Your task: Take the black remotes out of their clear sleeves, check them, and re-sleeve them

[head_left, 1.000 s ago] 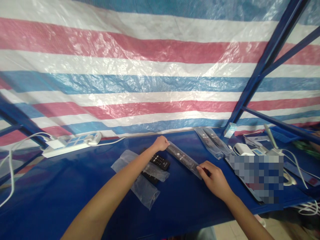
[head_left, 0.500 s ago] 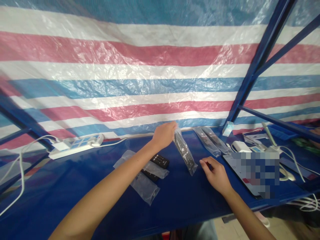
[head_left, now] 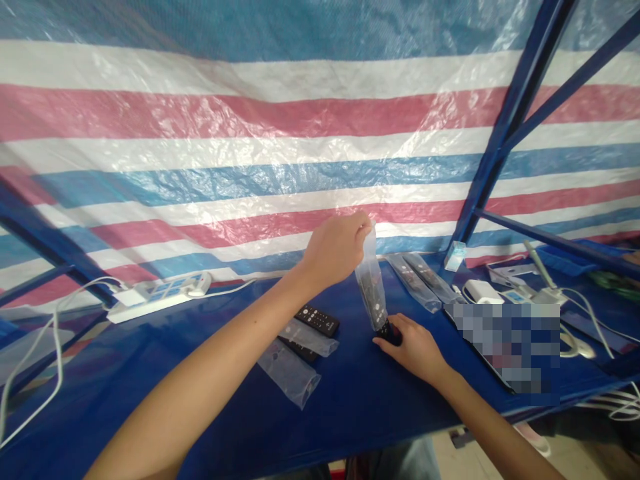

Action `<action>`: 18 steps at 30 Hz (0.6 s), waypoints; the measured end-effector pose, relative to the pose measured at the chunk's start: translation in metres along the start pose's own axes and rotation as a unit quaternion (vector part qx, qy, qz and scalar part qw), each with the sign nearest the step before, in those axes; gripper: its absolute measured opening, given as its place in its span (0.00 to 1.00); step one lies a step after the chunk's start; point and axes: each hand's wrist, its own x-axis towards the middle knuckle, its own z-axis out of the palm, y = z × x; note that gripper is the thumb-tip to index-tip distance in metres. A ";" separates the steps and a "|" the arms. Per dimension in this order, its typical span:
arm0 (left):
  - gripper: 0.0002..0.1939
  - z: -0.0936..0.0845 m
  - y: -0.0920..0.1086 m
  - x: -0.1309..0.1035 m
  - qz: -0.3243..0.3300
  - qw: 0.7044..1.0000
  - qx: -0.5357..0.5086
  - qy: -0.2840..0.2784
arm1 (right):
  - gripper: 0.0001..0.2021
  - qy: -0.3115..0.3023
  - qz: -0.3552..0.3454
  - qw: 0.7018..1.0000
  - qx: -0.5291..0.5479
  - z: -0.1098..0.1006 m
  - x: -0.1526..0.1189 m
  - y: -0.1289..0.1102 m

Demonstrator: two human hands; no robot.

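Note:
My left hand (head_left: 336,248) pinches the upper end of a clear plastic bag (head_left: 370,267), holding it up above the blue table (head_left: 350,400). A black remote control (head_left: 391,333) sticks out of the bag's lower end. Around that bare end my right hand (head_left: 414,345) is closed, while the rest of the remote is still inside the bag. Left of them lie a black remote control (head_left: 320,321), a second one partly under plastic, and plastic bags (head_left: 293,377). Beyond my right hand rest two bagged remotes (head_left: 419,280) side by side.
A white power strip (head_left: 160,293) with cables stands at the back left. On the right are a partly blurred flat panel (head_left: 480,347), a small box (head_left: 455,256), a white charger (head_left: 481,292) and cables. Blue metal bars (head_left: 493,160) frame a striped plastic sheet (head_left: 250,153).
My left hand has raised the bag a little and moved right. My right hand has moved to the bag's lower end and closed on the remote, which now protrudes from it.

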 end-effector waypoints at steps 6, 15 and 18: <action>0.06 -0.053 -0.046 -0.006 -0.080 0.982 -0.090 0.147 | 0.14 0.021 0.005 1.000 0.008 0.001 -0.002 0.011; 0.20 -0.001 -0.177 -0.118 -0.366 0.899 -0.235 0.050 | 0.11 -0.036 0.012 0.997 -0.064 0.002 0.027 -0.005; 0.18 0.022 -0.187 -0.141 -0.369 0.911 -0.185 0.006 | 0.11 -0.055 0.014 0.994 -0.095 0.008 0.043 -0.021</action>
